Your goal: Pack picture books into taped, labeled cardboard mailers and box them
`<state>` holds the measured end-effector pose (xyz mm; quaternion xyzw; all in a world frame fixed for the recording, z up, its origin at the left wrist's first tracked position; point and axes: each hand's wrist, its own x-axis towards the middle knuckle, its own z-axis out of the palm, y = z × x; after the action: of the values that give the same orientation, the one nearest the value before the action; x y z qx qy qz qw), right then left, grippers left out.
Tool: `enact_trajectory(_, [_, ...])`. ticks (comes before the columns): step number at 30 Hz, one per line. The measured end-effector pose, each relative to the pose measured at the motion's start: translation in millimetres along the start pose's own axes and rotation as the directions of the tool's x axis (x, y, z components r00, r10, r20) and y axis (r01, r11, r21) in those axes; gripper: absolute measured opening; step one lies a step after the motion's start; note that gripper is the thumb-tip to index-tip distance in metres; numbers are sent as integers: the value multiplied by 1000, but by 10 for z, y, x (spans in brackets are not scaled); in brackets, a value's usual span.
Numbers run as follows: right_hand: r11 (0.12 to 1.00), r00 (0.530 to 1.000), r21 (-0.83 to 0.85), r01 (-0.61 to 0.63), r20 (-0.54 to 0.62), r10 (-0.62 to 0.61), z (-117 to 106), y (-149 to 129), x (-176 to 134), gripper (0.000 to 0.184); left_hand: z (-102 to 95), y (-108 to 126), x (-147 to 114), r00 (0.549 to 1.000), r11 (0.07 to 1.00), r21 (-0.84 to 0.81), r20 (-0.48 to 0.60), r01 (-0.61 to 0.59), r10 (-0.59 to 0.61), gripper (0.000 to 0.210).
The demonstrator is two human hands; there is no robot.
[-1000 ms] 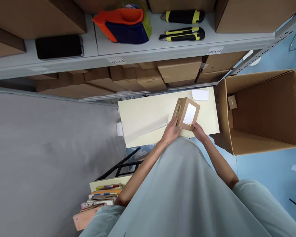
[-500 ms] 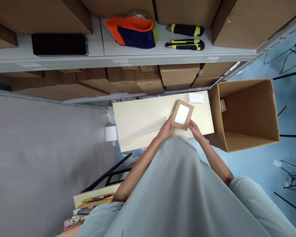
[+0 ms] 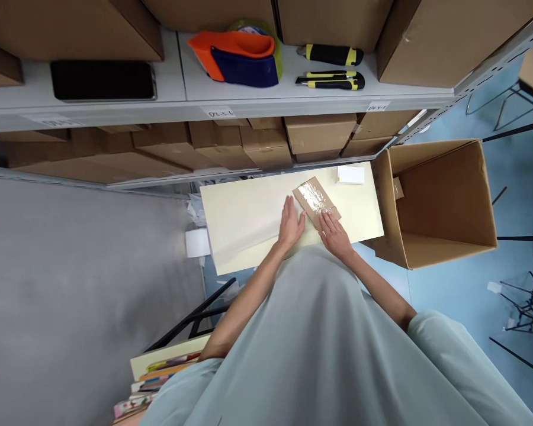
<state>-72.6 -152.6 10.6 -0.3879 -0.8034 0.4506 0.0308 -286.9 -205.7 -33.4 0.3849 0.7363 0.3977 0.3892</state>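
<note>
While resting the right hand, fingers together, on the shiny taped top of a small brown cardboard box, holds the left hand just beside it, fingers straight and together, thumb apart. Has the box lying on a long cream tabletop. Farther right, note white rectangular packet, then large brown cardboard carton.

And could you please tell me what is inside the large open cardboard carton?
A small cardboard box shows inside the large open cardboard carton, partly cut off by the carton's left wall. Anything else behind that wall is hidden.
</note>
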Motion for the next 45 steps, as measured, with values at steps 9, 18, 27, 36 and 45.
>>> enact_trajectory(9, [999,999,-23,-33,-2,33,141,142,-33,79,66,324,485,951,925,279,244,-257,190,93])
enact_trajectory(18, [999,994,-28,-45,-97,42,-14,226,-89,71,-193,145,668,973,963,204,184,-178,141,90])
enact_trajectory(27, [814,769,347,-466,-296,567,-53,442,-309,103,-64,-82,178,964,993,-116,262,-15,46,74])
enact_trajectory(36, [816,679,444,-370,-471,564,-41,81,-827,76,-305,70,-287,954,979,-192,278,-64,117,60])
enact_trajectory(45, [762,521,573,-303,-570,636,-272,-121,-1272,79,-94,462,-286,930,979,-190,344,-69,132,67])
